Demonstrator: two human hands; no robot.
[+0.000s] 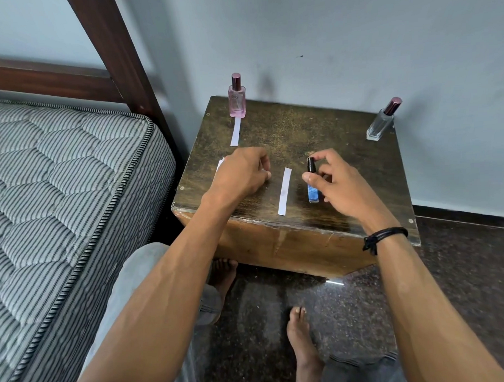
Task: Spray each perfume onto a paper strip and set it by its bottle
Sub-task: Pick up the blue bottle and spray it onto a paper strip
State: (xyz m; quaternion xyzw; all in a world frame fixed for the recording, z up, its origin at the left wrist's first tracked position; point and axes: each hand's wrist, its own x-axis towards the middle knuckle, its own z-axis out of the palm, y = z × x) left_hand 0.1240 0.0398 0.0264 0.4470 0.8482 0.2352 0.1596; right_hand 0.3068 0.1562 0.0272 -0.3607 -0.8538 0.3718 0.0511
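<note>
We see the right hand (340, 179) closed around the slim blue glass perfume bottle with a black cap (312, 180), which stands upright near the front of the worn dark wooden counter (343, 147). Just left of it a white paper strip (284, 191) lies flat, its long axis running front to back. Our left hand (241, 171) rests loosely curled, holding nothing we can see. The pink glass bottle (237, 98) has its own strip (235, 132) before it.
</note>
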